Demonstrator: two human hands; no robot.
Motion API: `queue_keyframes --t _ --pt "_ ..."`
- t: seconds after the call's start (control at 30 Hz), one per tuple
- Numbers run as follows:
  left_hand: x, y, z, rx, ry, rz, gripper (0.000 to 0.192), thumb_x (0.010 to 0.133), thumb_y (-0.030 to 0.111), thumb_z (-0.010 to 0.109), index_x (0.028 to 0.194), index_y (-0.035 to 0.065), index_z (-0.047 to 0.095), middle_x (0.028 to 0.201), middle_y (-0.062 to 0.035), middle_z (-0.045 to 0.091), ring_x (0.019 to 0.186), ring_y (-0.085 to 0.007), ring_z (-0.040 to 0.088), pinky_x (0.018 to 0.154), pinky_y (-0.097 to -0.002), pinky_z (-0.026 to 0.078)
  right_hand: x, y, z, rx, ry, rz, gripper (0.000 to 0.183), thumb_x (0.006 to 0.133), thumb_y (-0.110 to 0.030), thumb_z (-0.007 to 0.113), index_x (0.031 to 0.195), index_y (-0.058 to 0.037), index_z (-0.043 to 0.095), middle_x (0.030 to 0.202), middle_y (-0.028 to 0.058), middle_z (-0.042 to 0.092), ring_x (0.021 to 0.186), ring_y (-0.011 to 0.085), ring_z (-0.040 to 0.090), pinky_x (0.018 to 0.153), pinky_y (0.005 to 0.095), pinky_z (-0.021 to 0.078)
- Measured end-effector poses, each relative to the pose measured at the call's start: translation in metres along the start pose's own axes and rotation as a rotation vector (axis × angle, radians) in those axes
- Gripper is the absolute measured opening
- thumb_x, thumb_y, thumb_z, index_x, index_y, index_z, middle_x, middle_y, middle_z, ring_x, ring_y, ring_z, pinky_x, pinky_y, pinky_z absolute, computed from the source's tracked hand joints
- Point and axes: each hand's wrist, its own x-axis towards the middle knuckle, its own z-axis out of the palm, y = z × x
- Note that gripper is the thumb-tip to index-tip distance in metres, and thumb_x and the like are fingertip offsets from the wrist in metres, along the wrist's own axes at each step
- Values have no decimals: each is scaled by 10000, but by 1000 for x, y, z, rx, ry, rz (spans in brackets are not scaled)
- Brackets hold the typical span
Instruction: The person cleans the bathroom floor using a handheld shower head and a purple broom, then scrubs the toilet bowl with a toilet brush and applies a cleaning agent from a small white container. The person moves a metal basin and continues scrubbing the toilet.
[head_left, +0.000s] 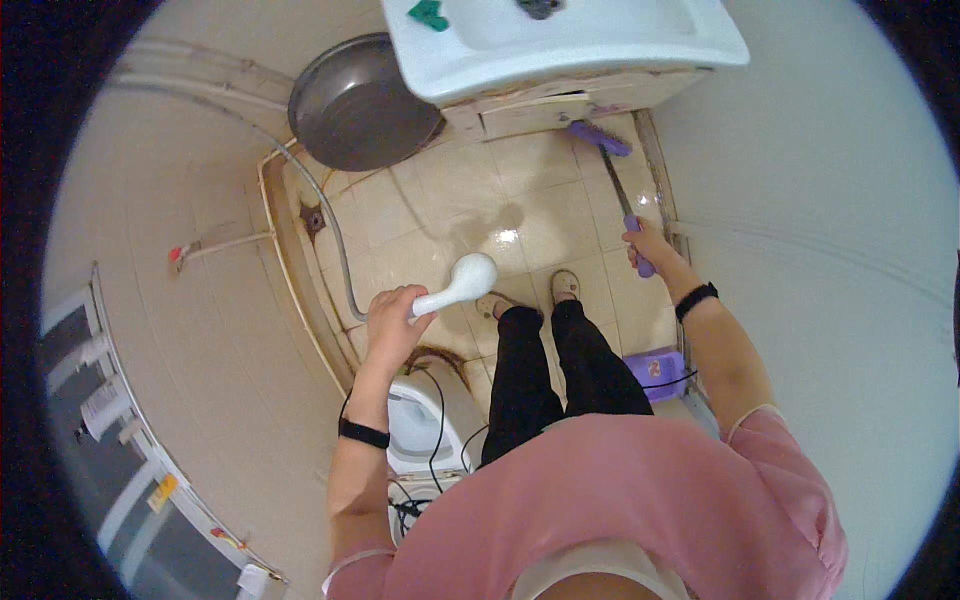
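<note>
My left hand (391, 328) grips the handle of a white hand shower (472, 277), its head pointing to the right over the floor. A grey shower hose (339, 238) runs from the handle up to the left wall. My right hand (646, 244) is closed around the purple grip of a long-handled brush or broom (618, 180). Its purple head (600, 139) rests low by the vanity cabinet (536, 116), near the right wall. The bristles are hidden. Tiled floor (544, 229) lies between my hands, shiny and wet-looking in places.
A white washbasin (600, 56) juts out ahead, with a large dark basin (360, 135) leaning at its left. A floor drain (312, 219) is by the left wall. A toilet (420, 427) stands behind my left arm, and a purple dustpan (660, 373) lies by the right wall.
</note>
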Motion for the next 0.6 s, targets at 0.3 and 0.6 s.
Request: queue_keyframes --t 0.3,0.6 --pt "-21 -46 18 -70 161 -122 340 665 138 797 967 84 650 907 -91 646 899 -313 594 823 -416 453 104 50 201 -286 -51 -8 821 833 -118 543 1498 -135 61 713 171 595 549 273 611 486 454 513" --pt "-44 -68 10 -185 168 -183 305 693 158 771 962 78 650 914 -88 623 938 -309 572 876 -418 419 65 -17 216 -722 -230 -205 714 843 -183 513 1481 -113 202 846 216 663 651 319 653 560 408 529"
